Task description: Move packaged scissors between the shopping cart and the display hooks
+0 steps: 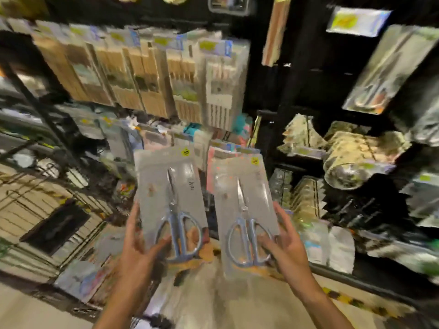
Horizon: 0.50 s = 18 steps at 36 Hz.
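Note:
I hold two packaged scissors upright in front of the display, one in each hand. The left pack (164,186) is a grey card with blue-handled scissors under clear plastic; my left hand (140,243) grips its lower left edge, thumb across the front. The right pack (244,198) looks the same, and my right hand (282,245) grips its lower right edge with the thumb over the handles. Both packs carry a small yellow sticker at the top. The wire shopping cart (47,210) stands at the left. The frame is blurred.
Hanging packs of wooden utensils (147,74) fill the display above. More bagged goods (356,157) hang on black racks at the right. Another scissors-like pack (384,70) hangs at the upper right. A black item (57,226) lies in the cart.

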Each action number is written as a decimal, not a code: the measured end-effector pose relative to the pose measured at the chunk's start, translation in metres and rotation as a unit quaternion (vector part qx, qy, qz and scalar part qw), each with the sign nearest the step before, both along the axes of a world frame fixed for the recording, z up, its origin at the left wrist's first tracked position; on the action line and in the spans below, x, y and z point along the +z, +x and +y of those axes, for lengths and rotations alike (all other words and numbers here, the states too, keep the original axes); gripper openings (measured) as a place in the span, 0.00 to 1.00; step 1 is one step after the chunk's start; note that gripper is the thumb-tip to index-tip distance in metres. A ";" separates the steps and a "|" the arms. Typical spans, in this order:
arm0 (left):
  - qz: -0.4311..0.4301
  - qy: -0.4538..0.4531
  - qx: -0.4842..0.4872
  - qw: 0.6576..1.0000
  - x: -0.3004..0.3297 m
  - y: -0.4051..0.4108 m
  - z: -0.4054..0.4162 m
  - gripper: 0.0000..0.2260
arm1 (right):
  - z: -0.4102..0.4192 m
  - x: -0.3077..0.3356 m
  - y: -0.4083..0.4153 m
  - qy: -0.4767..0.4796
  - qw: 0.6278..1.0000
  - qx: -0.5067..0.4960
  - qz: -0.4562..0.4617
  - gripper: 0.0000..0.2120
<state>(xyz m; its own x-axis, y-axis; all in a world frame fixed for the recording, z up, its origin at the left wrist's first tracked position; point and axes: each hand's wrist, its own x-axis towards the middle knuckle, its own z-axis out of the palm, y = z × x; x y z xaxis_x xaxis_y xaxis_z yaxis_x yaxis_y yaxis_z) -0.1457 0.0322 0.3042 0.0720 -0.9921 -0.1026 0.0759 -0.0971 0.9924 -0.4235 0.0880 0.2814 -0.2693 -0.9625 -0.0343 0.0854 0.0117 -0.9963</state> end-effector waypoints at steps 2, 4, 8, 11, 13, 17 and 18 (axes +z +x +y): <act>0.010 -0.003 -0.030 0.999 0.004 -0.026 0.007 0.43 | 0.021 0.006 -0.026 -0.007 0.999 -0.033 0.007 0.35; -0.004 -0.022 -0.047 0.999 0.012 -0.051 0.013 0.44 | 0.040 0.015 -0.048 -0.018 0.998 -0.063 0.018 0.34; -0.007 -0.061 -0.095 0.994 0.035 -0.097 0.017 0.41 | 0.072 0.038 -0.080 -0.045 0.989 -0.136 0.019 0.33; 0.007 -0.063 -0.135 0.989 0.050 -0.123 0.019 0.40 | 0.087 0.053 -0.100 -0.058 0.984 -0.169 0.021 0.34; 0.017 -0.070 -0.142 0.987 0.060 -0.139 0.018 0.41 | 0.094 0.061 -0.110 -0.073 0.977 -0.196 0.034 0.34; 0.032 -0.064 -0.177 0.982 0.081 -0.170 0.010 0.42 | 0.101 0.076 -0.122 -0.102 0.964 -0.240 0.044 0.33; 0.039 -0.064 -0.189 0.979 0.087 -0.178 0.007 0.43 | 0.102 0.081 -0.125 -0.110 0.961 -0.251 0.041 0.32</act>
<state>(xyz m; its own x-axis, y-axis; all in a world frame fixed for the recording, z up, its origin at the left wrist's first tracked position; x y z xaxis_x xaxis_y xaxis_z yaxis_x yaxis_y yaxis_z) -0.3237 0.0393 0.3913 -0.3068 -0.9511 0.0344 0.1349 -0.0076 0.9908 -0.5487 0.1899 0.3620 -0.6948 -0.6922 0.1951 -0.0526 -0.2216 -0.9737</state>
